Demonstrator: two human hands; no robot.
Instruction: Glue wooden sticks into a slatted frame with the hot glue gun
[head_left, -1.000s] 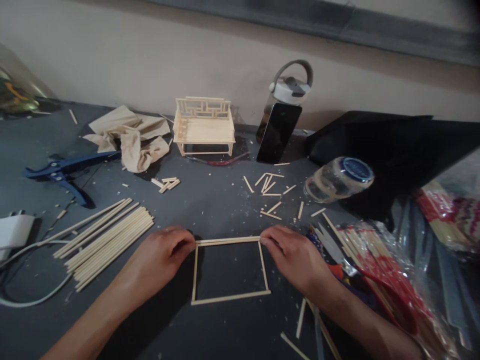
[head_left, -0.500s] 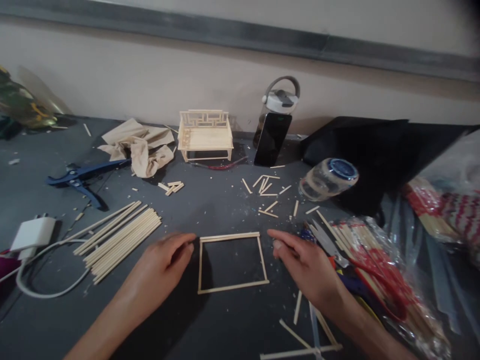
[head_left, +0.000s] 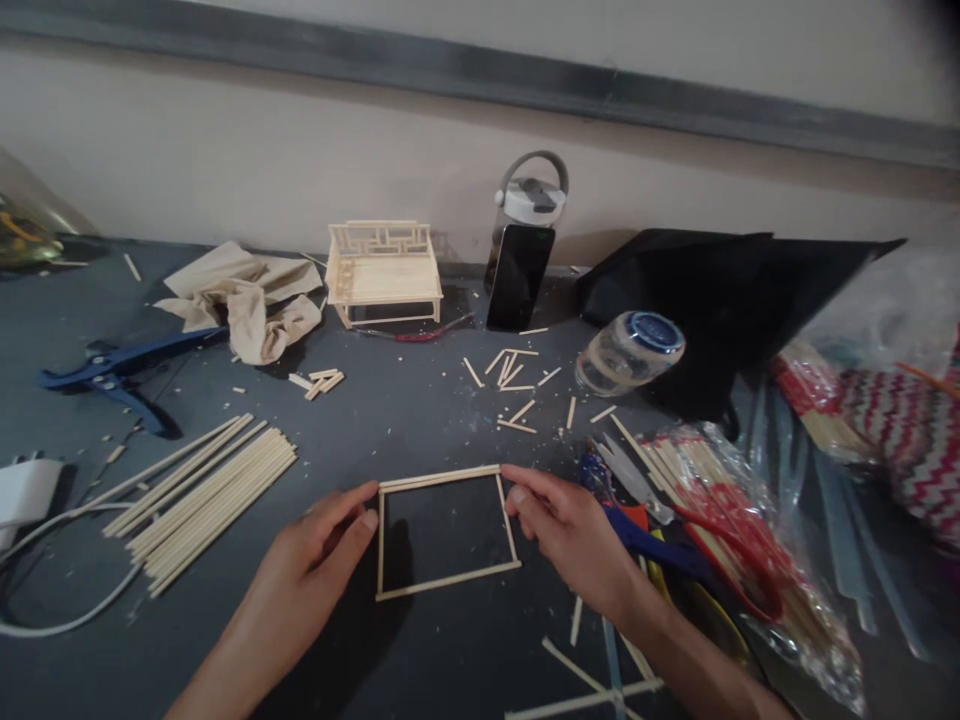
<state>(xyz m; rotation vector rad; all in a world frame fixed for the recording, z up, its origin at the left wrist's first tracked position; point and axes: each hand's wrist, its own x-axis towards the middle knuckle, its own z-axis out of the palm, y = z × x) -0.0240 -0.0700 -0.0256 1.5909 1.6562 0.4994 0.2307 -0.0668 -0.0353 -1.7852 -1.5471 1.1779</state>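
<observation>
A square frame of thin wooden sticks lies flat on the dark table in front of me. My left hand rests at the frame's left side, fingers stretched out, fingertips touching its upper left corner. My right hand is at the frame's right side, fingers extended and loosely curled, fingertips at its upper right corner. Neither hand holds anything.
A bundle of long sticks lies left. Behind are blue cutters, crumpled cloth, a small wooden bench model, a phone leaning on a bottle, short stick offcuts, a toppled jar. Bagged sticks and scissors crowd the right.
Both hands lifted slightly off the frame's top corners half a second ago, then came back to touch them with straighter fingers. The camera view shifted a little to the right.
</observation>
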